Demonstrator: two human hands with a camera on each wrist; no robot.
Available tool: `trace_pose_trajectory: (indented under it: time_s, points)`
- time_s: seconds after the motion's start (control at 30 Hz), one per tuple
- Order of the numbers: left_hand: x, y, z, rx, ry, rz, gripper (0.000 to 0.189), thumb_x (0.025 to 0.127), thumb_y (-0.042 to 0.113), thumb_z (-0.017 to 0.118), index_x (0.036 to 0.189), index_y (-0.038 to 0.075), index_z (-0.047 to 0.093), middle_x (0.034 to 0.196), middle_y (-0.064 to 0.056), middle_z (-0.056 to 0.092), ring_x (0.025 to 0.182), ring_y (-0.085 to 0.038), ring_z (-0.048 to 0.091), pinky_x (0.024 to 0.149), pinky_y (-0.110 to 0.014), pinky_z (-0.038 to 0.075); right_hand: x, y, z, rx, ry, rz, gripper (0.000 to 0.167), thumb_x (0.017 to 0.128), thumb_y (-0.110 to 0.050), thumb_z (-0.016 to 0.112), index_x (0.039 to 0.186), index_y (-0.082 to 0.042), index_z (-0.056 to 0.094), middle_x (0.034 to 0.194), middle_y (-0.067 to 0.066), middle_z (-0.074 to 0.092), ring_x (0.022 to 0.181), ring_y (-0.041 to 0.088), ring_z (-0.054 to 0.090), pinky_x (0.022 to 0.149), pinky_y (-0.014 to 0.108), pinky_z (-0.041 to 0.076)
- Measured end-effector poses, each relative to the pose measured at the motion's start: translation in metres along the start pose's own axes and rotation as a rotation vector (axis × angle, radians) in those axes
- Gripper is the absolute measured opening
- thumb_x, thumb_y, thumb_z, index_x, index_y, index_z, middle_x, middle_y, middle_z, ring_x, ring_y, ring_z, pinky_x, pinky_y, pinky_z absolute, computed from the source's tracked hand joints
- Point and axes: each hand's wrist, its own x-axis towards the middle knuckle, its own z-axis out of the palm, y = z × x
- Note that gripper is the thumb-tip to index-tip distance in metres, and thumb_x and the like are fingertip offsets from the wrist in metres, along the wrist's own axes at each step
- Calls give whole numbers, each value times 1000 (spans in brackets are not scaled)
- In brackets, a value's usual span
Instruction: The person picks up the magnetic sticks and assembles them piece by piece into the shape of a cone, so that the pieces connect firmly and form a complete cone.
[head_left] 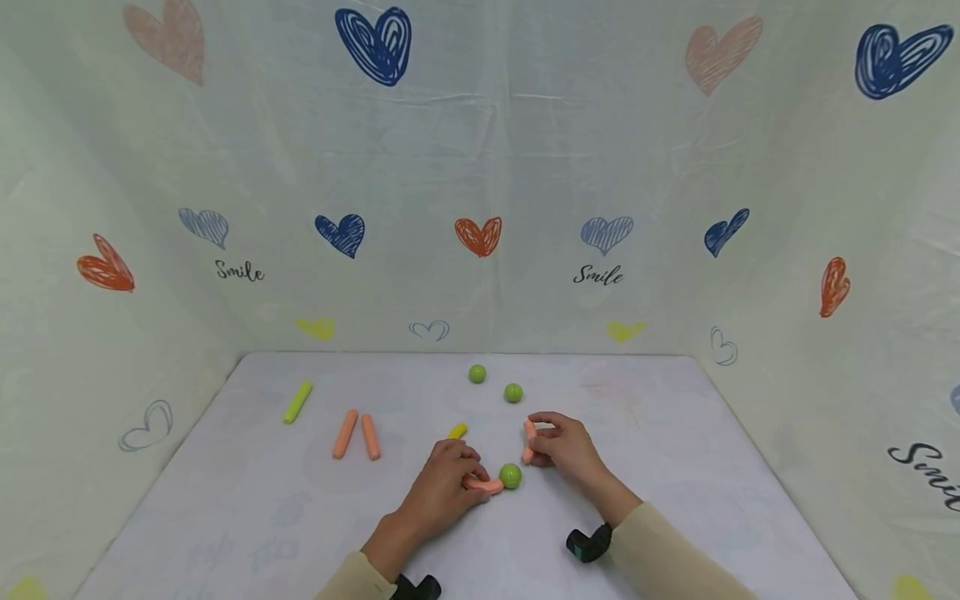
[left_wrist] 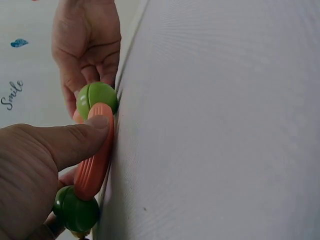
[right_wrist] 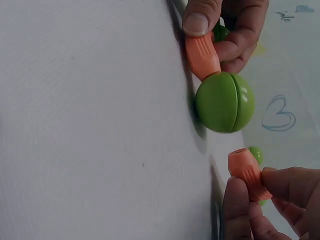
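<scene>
My left hand (head_left: 441, 487) grips a short curved orange rod (head_left: 491, 486), thumb on top. A green ball (head_left: 510, 476) touches the rod's right end. At the rod's other end, in the left wrist view, a second green ball (left_wrist: 77, 210) sits partly behind my fingers. Beyond my left knuckles a yellow rod (head_left: 458, 431) sticks out, its near end hidden. To the right, my right hand (head_left: 573, 454) pinches another curved orange rod (right_wrist: 246, 174) between thumb and fingers. A gap separates that rod from the nearest green ball.
Two loose green balls (head_left: 477, 374) (head_left: 513, 392) lie toward the back of the white table (head_left: 645, 500). On the left are two straight orange rods (head_left: 345, 434) (head_left: 371, 437) and a yellow-green rod (head_left: 297, 402). A heart-printed curtain (head_left: 525, 167) surrounds the table's back and sides.
</scene>
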Motion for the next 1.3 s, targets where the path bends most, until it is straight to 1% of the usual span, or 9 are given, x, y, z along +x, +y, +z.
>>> trace_pose_trajectory:
  time_s: [0.23, 0.4, 0.5, 0.6, 0.7, 0.97, 1.17, 1.3]
  points:
    - [0, 2, 0, 6, 0, -2, 12, 86, 26, 89, 92, 21, 79, 118, 1, 66, 130, -26, 52, 114, -53, 44, -2, -6, 12, -15, -66, 1, 47, 89, 1, 72, 136, 2, 66, 102, 15, 74, 71, 15, 73, 66, 31, 64]
    - [-1, 3, 1, 11, 4, -8, 12, 86, 26, 89, 92, 21, 79, 119, 0, 67, 131, -26, 51, 115, -53, 43, -5, -8, 14, -49, -81, 12, 47, 91, -1, 69, 138, 1, 66, 102, 14, 73, 73, 15, 71, 65, 32, 64]
    - [-1, 4, 2, 10, 6, -19, 11, 86, 25, 89, 92, 22, 80, 118, 0, 67, 131, -26, 51, 115, -53, 44, -6, -8, 16, -72, -78, 12, 45, 92, -3, 68, 136, 1, 67, 104, 15, 73, 74, 15, 71, 66, 33, 64]
    - [-2, 6, 3, 10, 9, -30, 11, 86, 26, 89, 91, 22, 80, 117, 1, 66, 131, -26, 51, 114, -53, 45, -7, -8, 17, -87, -62, 8, 41, 92, -3, 69, 133, 2, 69, 106, 15, 72, 73, 15, 71, 66, 33, 64]
    - [-3, 8, 3, 16, 18, -29, 11, 86, 27, 89, 91, 22, 80, 116, 1, 67, 130, -26, 52, 113, -53, 45, -8, -7, 18, -95, -39, 5, 37, 92, -3, 69, 129, 2, 70, 104, 15, 72, 71, 15, 71, 66, 33, 64]
    - [-5, 11, 6, 56, 54, 3, 12, 86, 28, 89, 91, 21, 80, 111, 1, 68, 127, -26, 54, 112, -52, 46, -9, -6, 20, -90, 2, -10, 29, 93, -2, 71, 122, 4, 72, 98, 14, 72, 70, 14, 71, 67, 32, 65]
    - [-8, 13, 8, 49, 90, 33, 12, 86, 28, 89, 90, 20, 81, 108, 1, 68, 122, -26, 55, 108, -51, 48, -11, -6, 21, -166, 51, -53, 23, 94, -4, 74, 115, 6, 74, 93, 10, 73, 70, 12, 71, 65, 30, 63]
    - [-10, 16, 7, 36, 86, 27, 14, 88, 32, 86, 93, 20, 81, 111, 1, 69, 123, -25, 55, 108, -51, 48, -10, -3, 22, -212, 79, -72, 20, 94, -8, 76, 111, 3, 75, 89, 7, 74, 71, 11, 69, 65, 28, 62]
